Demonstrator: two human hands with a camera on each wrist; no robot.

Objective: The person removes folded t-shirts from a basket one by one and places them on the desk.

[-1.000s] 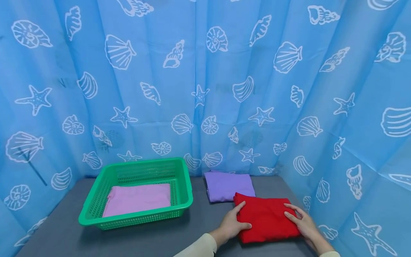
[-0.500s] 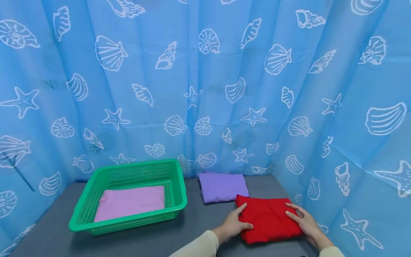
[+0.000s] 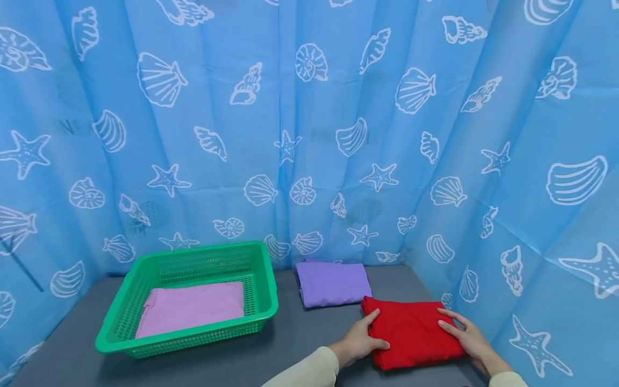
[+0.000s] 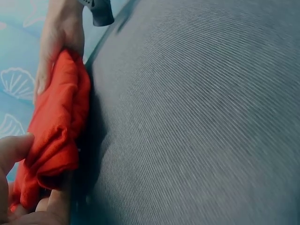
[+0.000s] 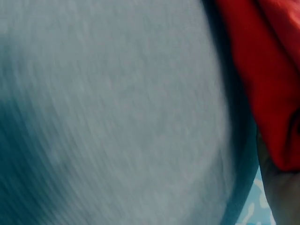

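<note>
A folded red cloth (image 3: pixel 411 333) lies between my two hands at the right front of the table. My left hand (image 3: pixel 357 339) grips its left end, thumb on top; in the left wrist view the other fingers (image 4: pixel 56 204) reach beneath the folds. At the opposite end, my right hand (image 3: pixel 468 337) holds the cloth with thumb and forefinger over its upper face and the palm against its edge. Only part of that hand (image 5: pixel 281 197) shows in the right wrist view, below the cloth's corner. Just behind the red cloth lies a folded purple cloth (image 3: pixel 333 284).
On the left stands a green plastic basket (image 3: pixel 271 285) with perforated walls, a folded pink cloth (image 3: pixel 193 307) lying inside. Blue curtains (image 3: pixel 271 134) with white shell prints hang behind and to the right of the grey table (image 3: pixel 290 344).
Both hands have shifted the red cloth slightly rightward, so it overlaps the purple cloth less. The head view has turned a little to the right. Basket and purple cloth stay put.
</note>
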